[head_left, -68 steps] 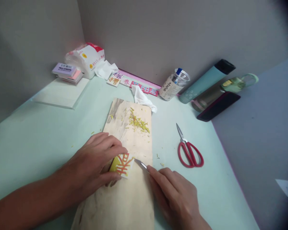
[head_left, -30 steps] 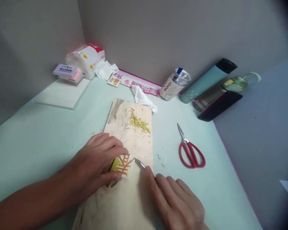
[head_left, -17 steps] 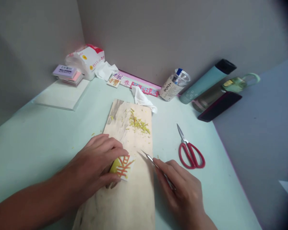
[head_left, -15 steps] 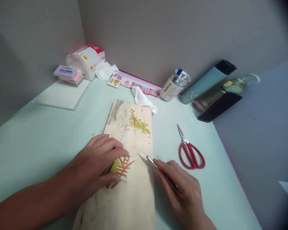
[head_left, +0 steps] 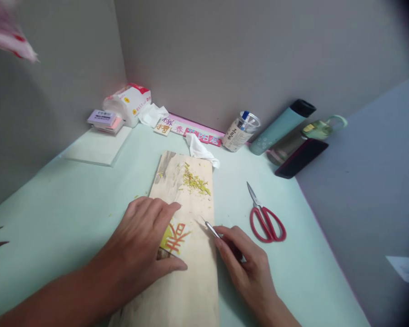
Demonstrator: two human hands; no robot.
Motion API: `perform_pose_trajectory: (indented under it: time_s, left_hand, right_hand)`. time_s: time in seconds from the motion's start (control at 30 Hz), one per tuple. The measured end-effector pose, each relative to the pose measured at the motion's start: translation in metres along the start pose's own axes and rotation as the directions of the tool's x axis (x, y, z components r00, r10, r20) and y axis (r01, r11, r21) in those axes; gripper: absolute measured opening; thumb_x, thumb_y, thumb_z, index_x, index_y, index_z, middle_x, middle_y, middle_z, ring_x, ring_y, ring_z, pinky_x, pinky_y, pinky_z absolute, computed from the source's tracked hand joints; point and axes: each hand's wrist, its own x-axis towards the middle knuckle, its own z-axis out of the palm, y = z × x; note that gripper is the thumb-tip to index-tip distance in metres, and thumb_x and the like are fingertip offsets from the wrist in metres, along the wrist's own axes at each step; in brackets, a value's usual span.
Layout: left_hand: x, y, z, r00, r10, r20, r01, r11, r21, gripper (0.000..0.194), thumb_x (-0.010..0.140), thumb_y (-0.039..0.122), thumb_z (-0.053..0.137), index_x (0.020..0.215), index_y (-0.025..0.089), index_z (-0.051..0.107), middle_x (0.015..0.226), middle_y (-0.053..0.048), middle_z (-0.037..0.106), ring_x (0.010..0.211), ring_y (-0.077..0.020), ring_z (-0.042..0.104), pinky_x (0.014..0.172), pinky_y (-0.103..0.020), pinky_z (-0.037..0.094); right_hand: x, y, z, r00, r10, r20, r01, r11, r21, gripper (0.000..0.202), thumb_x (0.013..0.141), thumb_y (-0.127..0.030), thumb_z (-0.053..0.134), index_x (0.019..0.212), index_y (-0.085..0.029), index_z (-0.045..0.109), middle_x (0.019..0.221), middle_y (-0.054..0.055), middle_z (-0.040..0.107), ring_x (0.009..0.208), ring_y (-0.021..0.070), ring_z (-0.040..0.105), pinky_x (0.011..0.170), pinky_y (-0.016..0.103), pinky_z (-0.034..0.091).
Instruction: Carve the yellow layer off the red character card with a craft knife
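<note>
Head view: a slim silver metal craft knife [head_left: 212, 230] is pinched in the closed fingers of the right hand [head_left: 252, 268], its tip near the right edge of the pale wooden board [head_left: 191, 293]. Midway between the board's side edges, a small yellow-and-white block marked in orange [head_left: 176, 238] is loosely framed by the widely parted fingers of the left hand [head_left: 141, 240].

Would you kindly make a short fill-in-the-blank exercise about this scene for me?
The craft knife is held in the ____ hand.
The block with the orange character sits partly under the ____ hand.
The scissors have ____ handles.
The pile of shavings lies nearer the ____ end of the board.

Missing words: right; left; red; far.
</note>
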Motion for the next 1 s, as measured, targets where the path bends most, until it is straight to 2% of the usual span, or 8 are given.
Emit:
perform_pose_trajectory:
  time_s: [0.17, 0.37, 0.5, 0.63, 0.73, 0.8, 0.87, 1.0]
  left_hand:
    - [-0.002, -0.001, 0.001, 1.000, 0.014, 0.000, -0.014, 1.000, -0.013, 0.078, 0.067, 0.020, 0.084, 0.132, 0.019, 0.042, 0.113, -0.006, 0.058, 0.113, -0.0305, 0.052, 0.110, -0.048, 0.030]
    - [-0.004, -0.002, 0.005, 0.999, 0.036, -0.009, -0.036, 0.999, -0.009, 0.077, 0.074, 0.030, 0.081, 0.137, 0.019, 0.038, 0.117, -0.008, 0.059, 0.114, -0.0320, 0.053, 0.113, -0.053, 0.026]
    - [-0.005, 0.000, 0.003, 0.997, 0.070, 0.039, -0.067, 0.995, -0.077, 0.066, 0.080, 0.015, 0.063, 0.139, 0.022, 0.035, 0.121, -0.008, 0.060, 0.118, -0.0288, 0.054, 0.120, -0.056, 0.021]
    - [-0.007, -0.007, -0.007, 0.974, 0.195, 0.116, -0.175, 0.970, -0.168, 0.082, 0.075, -0.001, 0.045, 0.150, 0.026, 0.025, 0.143, -0.007, 0.052, 0.142, -0.0251, 0.039, 0.124, -0.051, 0.023]
    - [-0.003, -0.016, -0.021, 0.976, 0.192, 0.099, -0.166, 0.961, -0.222, 0.079, 0.076, -0.001, 0.042, 0.149, 0.027, 0.032, 0.151, -0.006, 0.045, 0.146, -0.0249, 0.032, 0.121, -0.046, 0.031]
    - [0.002, -0.021, -0.030, 0.994, 0.079, 0.073, -0.059, 0.969, -0.242, 0.065, 0.082, 0.007, 0.044, 0.144, 0.026, 0.041, 0.148, -0.007, 0.048, 0.141, -0.0260, 0.039, 0.117, -0.045, 0.035]
    - [0.006, -0.023, -0.035, 0.998, -0.034, 0.058, 0.047, 0.969, -0.242, 0.050, 0.087, 0.019, 0.048, 0.137, 0.022, 0.049, 0.133, -0.009, 0.058, 0.127, -0.0270, 0.052, 0.109, -0.046, 0.041]
    - [0.010, -0.023, -0.034, 0.994, -0.086, 0.067, 0.099, 0.968, -0.232, 0.036, 0.091, 0.033, 0.054, 0.125, 0.021, 0.058, 0.096, -0.003, 0.068, 0.098, -0.0253, 0.063, 0.096, -0.043, 0.046]
  right_hand:
    - [0.000, 0.004, 0.000, 0.999, 0.031, -0.023, -0.030, 0.999, 0.045, 0.018, 0.099, -0.022, 0.056, 0.112, -0.024, 0.069, 0.074, -0.002, 0.058, 0.060, 0.0103, 0.054, 0.054, 0.021, 0.042]
    - [-0.001, 0.009, 0.001, 0.996, 0.084, -0.042, -0.080, 0.992, 0.095, 0.017, 0.098, -0.029, 0.057, 0.109, -0.025, 0.071, 0.073, -0.002, 0.057, 0.061, 0.0115, 0.052, 0.055, 0.022, 0.041]
    - [-0.002, 0.013, 0.002, 0.994, 0.094, -0.054, -0.087, 0.989, 0.121, 0.020, 0.098, -0.032, 0.057, 0.109, -0.024, 0.072, 0.073, -0.001, 0.057, 0.062, 0.0124, 0.051, 0.056, 0.023, 0.041]
    - [-0.002, 0.014, 0.004, 0.995, 0.072, -0.068, -0.063, 0.990, 0.127, 0.022, 0.098, -0.034, 0.056, 0.108, -0.022, 0.072, 0.074, -0.001, 0.058, 0.062, 0.0129, 0.051, 0.056, 0.023, 0.041]
    - [0.000, 0.012, 0.005, 0.994, 0.063, -0.084, -0.052, 0.990, 0.132, 0.024, 0.097, -0.036, 0.056, 0.106, -0.021, 0.073, 0.074, 0.000, 0.058, 0.061, 0.0130, 0.051, 0.056, 0.024, 0.041]
    - [0.001, 0.010, 0.006, 0.994, 0.063, -0.093, -0.051, 0.990, 0.131, 0.026, 0.096, -0.037, 0.055, 0.104, -0.019, 0.073, 0.073, 0.000, 0.058, 0.061, 0.0132, 0.051, 0.056, 0.024, 0.041]
    - [0.002, 0.008, 0.006, 0.993, 0.066, -0.095, -0.054, 0.991, 0.124, 0.027, 0.095, -0.037, 0.056, 0.105, -0.018, 0.072, 0.072, 0.000, 0.059, 0.060, 0.0134, 0.051, 0.056, 0.025, 0.041]
    - [0.001, 0.005, 0.008, 0.995, 0.059, -0.081, -0.051, 0.994, 0.095, 0.028, 0.094, -0.037, 0.056, 0.107, -0.018, 0.072, 0.077, 0.001, 0.064, 0.064, 0.0151, 0.055, 0.060, 0.026, 0.044]
